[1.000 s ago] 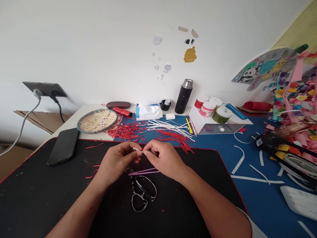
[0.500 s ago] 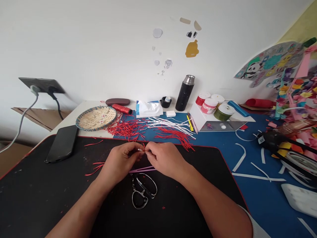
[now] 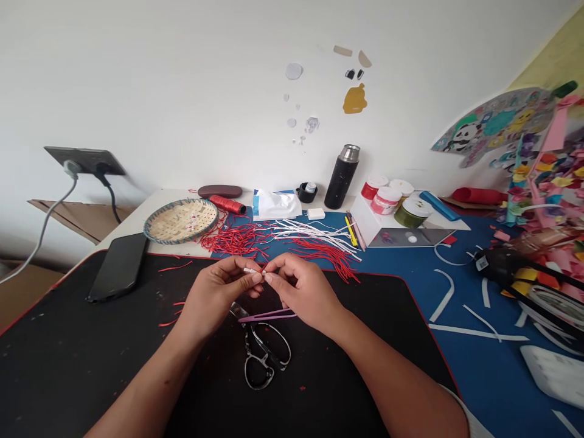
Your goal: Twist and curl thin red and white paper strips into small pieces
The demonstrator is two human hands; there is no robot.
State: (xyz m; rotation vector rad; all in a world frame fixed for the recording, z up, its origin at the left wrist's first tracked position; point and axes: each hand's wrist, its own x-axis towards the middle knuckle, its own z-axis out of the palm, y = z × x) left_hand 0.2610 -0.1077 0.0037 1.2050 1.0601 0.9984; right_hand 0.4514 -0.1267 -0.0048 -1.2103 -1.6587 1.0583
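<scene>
Over the black desk mat (image 3: 91, 371), both hands are raised and close together, fingertips nearly meeting. Left hand (image 3: 221, 293): curled, thumb and forefinger pinched on a short white strip (image 3: 250, 270). Right hand (image 3: 303, 293): also curled, thumb and forefinger brought up against the strip's far end, beside a small fleck of red (image 3: 263, 268); whether these fingers grip the strip or the red piece is too small to tell. Directly below the hands, a pair of black-handled scissors (image 3: 262, 356) lies flat on the mat, and a pair of thin purple strips (image 3: 267, 315) lies across the blades, just under the right wrist. Loose red snippets (image 3: 176, 304) are scattered on the mat left of the left hand. Farther forward, on the blue mat, lie a tangled heap of red strips (image 3: 232, 238), a bundle of white strips (image 3: 314, 232) and a second red bundle (image 3: 331, 258). Left of these sit a round woven bamboo tray (image 3: 180, 221) and a red thread spool (image 3: 227, 205). A black smartphone (image 3: 117, 267) lies on the mat's left corner. Behind the strips stand a black thermos (image 3: 341, 185) and a tissue pack (image 3: 276, 205).
</scene>
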